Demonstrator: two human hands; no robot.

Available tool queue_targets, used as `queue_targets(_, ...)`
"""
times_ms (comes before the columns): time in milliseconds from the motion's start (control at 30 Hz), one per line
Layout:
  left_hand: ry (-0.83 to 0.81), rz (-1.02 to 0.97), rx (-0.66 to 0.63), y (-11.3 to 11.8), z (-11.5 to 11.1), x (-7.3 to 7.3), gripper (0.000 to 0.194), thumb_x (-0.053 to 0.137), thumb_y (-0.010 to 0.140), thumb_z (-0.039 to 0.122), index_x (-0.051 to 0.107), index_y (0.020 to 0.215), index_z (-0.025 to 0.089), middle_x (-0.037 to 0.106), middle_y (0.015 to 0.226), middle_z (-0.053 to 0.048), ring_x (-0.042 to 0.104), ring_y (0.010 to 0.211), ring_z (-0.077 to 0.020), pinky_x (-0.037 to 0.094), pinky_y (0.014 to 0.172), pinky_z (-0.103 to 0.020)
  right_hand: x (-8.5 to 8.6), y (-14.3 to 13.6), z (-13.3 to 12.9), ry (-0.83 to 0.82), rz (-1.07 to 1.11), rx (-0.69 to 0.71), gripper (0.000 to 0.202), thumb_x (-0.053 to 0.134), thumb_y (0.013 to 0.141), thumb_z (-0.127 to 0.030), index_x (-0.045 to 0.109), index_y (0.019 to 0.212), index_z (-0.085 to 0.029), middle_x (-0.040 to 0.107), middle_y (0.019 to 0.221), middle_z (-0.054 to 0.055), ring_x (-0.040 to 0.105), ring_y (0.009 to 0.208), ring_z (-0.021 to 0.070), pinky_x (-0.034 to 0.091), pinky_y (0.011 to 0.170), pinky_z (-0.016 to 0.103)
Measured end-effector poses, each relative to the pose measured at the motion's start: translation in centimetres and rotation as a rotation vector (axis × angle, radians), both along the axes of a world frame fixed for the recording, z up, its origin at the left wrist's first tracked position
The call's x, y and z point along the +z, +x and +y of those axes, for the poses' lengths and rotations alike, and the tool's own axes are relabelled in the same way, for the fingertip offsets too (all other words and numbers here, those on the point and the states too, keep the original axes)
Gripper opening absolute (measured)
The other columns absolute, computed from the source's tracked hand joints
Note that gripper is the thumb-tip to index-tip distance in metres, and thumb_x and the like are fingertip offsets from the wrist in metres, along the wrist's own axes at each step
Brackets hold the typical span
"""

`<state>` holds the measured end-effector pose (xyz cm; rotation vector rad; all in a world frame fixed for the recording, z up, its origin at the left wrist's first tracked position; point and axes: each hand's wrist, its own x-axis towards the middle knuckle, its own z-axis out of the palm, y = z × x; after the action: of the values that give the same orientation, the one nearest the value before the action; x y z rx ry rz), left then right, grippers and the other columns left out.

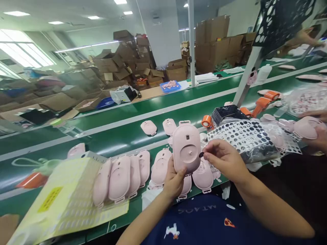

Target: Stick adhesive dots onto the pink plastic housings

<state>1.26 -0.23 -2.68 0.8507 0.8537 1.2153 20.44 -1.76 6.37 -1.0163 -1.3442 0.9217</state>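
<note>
My left hand (pixel 175 180) is closed round the lower end of a pink plastic shell (pixel 187 141), held upright before me. The shell has a small dark square opening near its top and a round recess below. My right hand (pixel 224 160) pinches a small black round sticker (pixel 201 154) between thumb and fingers, at the shell's right edge; I cannot tell whether it touches. Behind and below the held shell lie more pink shells (pixel 203 177). To the left, several similar shells (pixel 120 178) lean in a row by a yellow sheet-covered box. A sheet of black round stickers (pixel 242 134) lies right of my right hand.
Orange tape dispensers (pixel 263 102) and a slanted metal post (pixel 246 78) stand at the right. Two pink shells (pixel 148 128) lie on the green conveyor (pixel 114 131). The yellow box (pixel 58 200) is at the left. Another person's hand (pixel 318 136) holds a pink part at the far right.
</note>
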Motion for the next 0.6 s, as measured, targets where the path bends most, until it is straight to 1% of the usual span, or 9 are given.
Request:
queue_targets(67,0.064,0.051,0.005,-0.1,-0.5,-0.4,0.078,0.088,0.068,0.055,0.051,0.131,0.030,0.060,0.141,-0.013,0.057,0.130,-0.0332,0.049,0.106,-0.045,-0.1,-1.1,0.8,-0.044,0.124,0.011,0.026,0.078,0.078,-0.035,0.055,0.083,-0.024,0.066,0.077,-0.002,0.065,0.070,0.0141,0.055,0.067,0.028)
queue_targets(200,0.181,0.179,0.005,-0.9,-1.2,-0.6,0.063,0.082,0.077,0.051,0.055,0.129,0.028,0.062,0.136,-0.012,0.057,0.129,-0.0330,0.043,0.112,-0.045,0.3,-1.5,2.2,-0.091,0.278,0.025,0.044,0.083,0.074,-0.039,0.042,0.081,-0.026,0.065,0.073,-0.005,0.064,0.069,0.0131,0.055,0.068,0.028)
queue_targets(300,0.239,0.288,0.033,-1.5,-1.3,-0.4,0.057,0.081,0.079,0.049,0.058,0.127,0.028,0.064,0.129,-0.012,0.058,0.127,-0.0341,0.040,0.114,-0.045,0.3,-1.6,2.4,-0.105,0.328,0.040,0.049,0.084,0.073,-0.037,0.037,0.080,-0.026,0.063,0.069,-0.006,0.062,0.068,0.0123,0.054,0.070,0.028)
queue_targets(367,0.262,0.335,0.046,-1.6,-1.3,-0.4,0.055,0.081,0.079,0.048,0.060,0.126,0.028,0.064,0.129,-0.012,0.058,0.126,-0.0344,0.040,0.114,-0.045,0.2,-1.6,2.4,-0.113,0.349,0.048,0.050,0.084,0.073,-0.036,0.036,0.079,-0.026,0.062,0.068,-0.007,0.062,0.069,0.0121,0.054,0.071,0.028)
queue_targets(467,0.321,0.380,0.041,-1.7,-1.2,-0.7,0.051,0.077,0.083,0.047,0.059,0.126,0.027,0.063,0.130,-0.012,0.059,0.125,-0.0324,0.043,0.111,-0.046,0.0,-1.5,2.4,-0.132,0.353,0.060,0.051,0.083,0.074,-0.036,0.034,0.079,-0.026,0.062,0.069,-0.007,0.063,0.071,0.0127,0.054,0.071,0.028)
queue_targets(600,0.467,0.458,0.089,-1.5,-1.1,-1.2,0.050,0.071,0.088,0.047,0.056,0.130,0.023,0.065,0.123,-0.011,0.065,0.113,-0.0285,0.052,0.098,-0.043,0.0,-1.2,2.3,-0.145,0.357,0.039,0.050,0.083,0.073,-0.031,0.034,0.078,-0.025,0.059,0.068,-0.008,0.058,0.067,0.0100,0.052,0.067,0.025)
